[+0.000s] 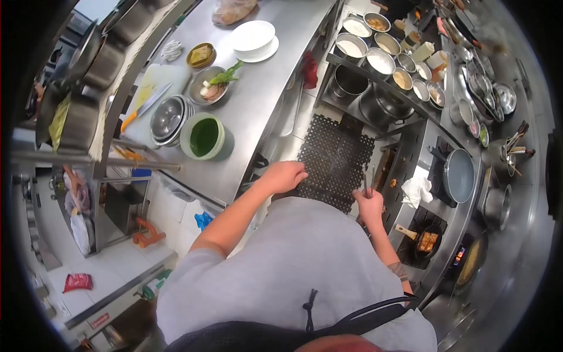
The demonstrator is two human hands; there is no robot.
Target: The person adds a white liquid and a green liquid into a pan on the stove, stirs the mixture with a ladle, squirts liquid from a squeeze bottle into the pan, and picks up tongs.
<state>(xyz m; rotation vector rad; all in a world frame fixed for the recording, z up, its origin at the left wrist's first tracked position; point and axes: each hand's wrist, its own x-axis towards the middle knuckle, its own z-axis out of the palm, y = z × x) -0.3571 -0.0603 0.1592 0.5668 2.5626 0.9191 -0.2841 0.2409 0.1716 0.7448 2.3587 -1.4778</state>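
My left hand (284, 176) hovers in front of my body, near the edge of the steel counter, its fingers loosely curled with nothing visible in them. My right hand (369, 206) grips slim metal tongs (369, 178) pointing away from me, beside the stove front. To the right of that hand, a small pan (423, 249) with a wooden handle holds browned pieces of food on a burner. A crumpled white cloth (417, 190) lies just beyond it, and a grey frying pan (459, 175) rests on another burner.
On the left counter (258, 88) are a green-filled tub (204, 136), stacked metal bowls (168, 117), an orange-handled knife (141, 111) and white plates (253, 38). A black rubber mat (334, 158) covers the aisle floor. Several ingredient containers (381, 61) stand ahead. A flame (459, 256) burns at right.
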